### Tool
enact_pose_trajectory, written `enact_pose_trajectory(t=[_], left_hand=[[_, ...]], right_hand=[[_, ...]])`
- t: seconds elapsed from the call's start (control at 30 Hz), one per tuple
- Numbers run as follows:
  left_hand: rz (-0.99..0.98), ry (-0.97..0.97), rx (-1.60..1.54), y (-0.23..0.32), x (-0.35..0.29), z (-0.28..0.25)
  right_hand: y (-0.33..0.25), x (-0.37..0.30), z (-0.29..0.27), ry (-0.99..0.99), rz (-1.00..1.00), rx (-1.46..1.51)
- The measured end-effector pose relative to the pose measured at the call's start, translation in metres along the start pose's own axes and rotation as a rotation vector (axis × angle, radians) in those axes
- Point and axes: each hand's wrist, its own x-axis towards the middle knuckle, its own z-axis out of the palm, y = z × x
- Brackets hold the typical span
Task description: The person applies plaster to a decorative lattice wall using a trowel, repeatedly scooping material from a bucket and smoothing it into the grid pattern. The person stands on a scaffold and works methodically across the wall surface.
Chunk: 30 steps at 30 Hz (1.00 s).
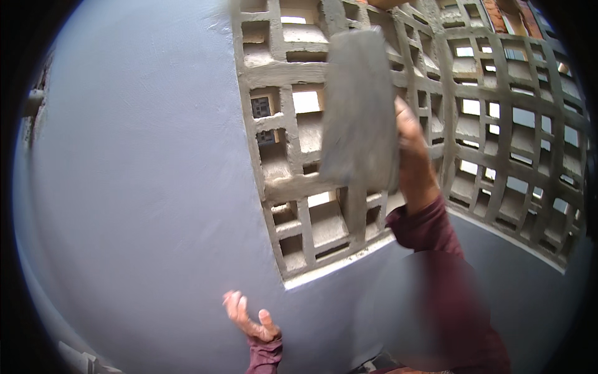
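My right hand (415, 153) is closed behind a grey rectangular plastering trowel (360, 109), whose flat blade fills the upper middle of the view. The blade is blurred by motion, and it hides the handle and most of my fingers. It stands nearly upright in front of the openwork block screen (283, 193); I cannot tell whether it touches it. Low in the middle, my left hand (251, 321) has its fingers spread and slightly curled, with nothing in them. It is raised near the smooth grey plastered wall (137, 174).
The plastered wall ends at the screen's left edge. A second openwork screen (492, 143) meets the first at a corner on the right. A pale ledge (339, 265) runs below the first screen, above a grey lower wall (523, 299). Orange-brown brick (495, 15) shows at the top right.
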Motion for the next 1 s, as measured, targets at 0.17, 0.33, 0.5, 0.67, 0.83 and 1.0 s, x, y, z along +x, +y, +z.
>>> enact_pose_trajectory(t=[0.17,0.33,0.5,0.67,0.83,1.0], left_hand=[[-0.705,-0.552,-1.382,0.086,0.091,0.02],[-0.814,-0.526,-1.627,0.132,0.117,0.035],[-0.824,-0.706,-1.578,0.165,0.123,0.01],[-0.773,-0.672,-1.52,0.196,0.125,0.021],[-0.018,-0.558,-0.701,0.201,0.131,0.024],[-0.056,-0.392,-0.8,0.201,0.233,0.062]], right_hand=[[0.03,-0.075,0.057,0.028,0.128,0.331],[0.04,-0.093,0.071,0.114,0.346,0.794],[0.028,-0.098,0.047,-0.055,0.321,0.769],[0.042,-0.103,0.025,-0.134,0.393,0.967],[0.021,-0.109,0.033,-0.121,0.363,0.929],[0.04,-0.091,0.011,-0.238,0.382,0.791]])
